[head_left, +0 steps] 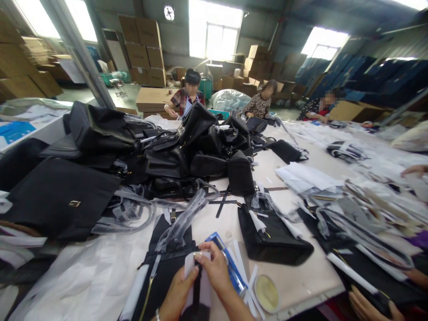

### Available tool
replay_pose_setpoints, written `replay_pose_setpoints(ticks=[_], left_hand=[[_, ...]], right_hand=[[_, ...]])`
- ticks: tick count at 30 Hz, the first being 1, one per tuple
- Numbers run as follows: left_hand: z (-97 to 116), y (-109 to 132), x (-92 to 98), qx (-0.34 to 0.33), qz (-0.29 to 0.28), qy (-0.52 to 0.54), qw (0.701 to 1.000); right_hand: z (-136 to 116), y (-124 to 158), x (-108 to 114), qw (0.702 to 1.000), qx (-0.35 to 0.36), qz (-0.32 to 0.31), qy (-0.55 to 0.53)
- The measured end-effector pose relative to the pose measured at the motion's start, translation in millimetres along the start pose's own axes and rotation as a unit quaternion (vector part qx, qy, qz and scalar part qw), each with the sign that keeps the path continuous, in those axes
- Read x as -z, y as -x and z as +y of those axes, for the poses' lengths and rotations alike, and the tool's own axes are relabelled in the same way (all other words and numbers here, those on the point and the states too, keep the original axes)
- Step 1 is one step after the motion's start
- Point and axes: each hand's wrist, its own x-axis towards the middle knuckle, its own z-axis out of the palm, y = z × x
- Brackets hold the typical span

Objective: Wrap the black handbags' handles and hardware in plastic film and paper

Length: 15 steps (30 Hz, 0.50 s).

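Observation:
My left hand (179, 285) and my right hand (214, 267) meet low in the middle of the view. Between their pinched fingers is a black strap (197, 285) with a pale translucent sheet (190, 263) about it. A small gold-coloured bit shows at the strap's top by my fingertips. Under and beside my left hand lies a black bag (160, 263), with a gold zipper and a clear-wrapped handle (182, 218). To the right of my right hand are a blue packet (230, 267), white strips (238, 254) and a round tub (266, 293) with yellowish contents.
Black bags (167, 156) are heaped across the table's far left. Another black bag (274, 243) stands to the right. A co-worker's hands (371, 305) hold a bag (354, 258) at the right edge. Several people sit across the table; cardboard boxes (143, 49) are stacked behind.

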Motion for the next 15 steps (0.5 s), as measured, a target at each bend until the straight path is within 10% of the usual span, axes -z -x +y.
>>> replay_pose_setpoints(ticks=[9, 15], left_hand=[[7, 5, -8.4, 0.008, 0.04, 0.057, 0.998], [-3, -1, -7.4, 0.02, 0.018, 0.039, 0.999]], right_hand=[[7, 19, 25, 0.961, -0.129, -0.055, -0.24], [7, 30, -2, 0.961, -0.13, -0.102, -0.221]])
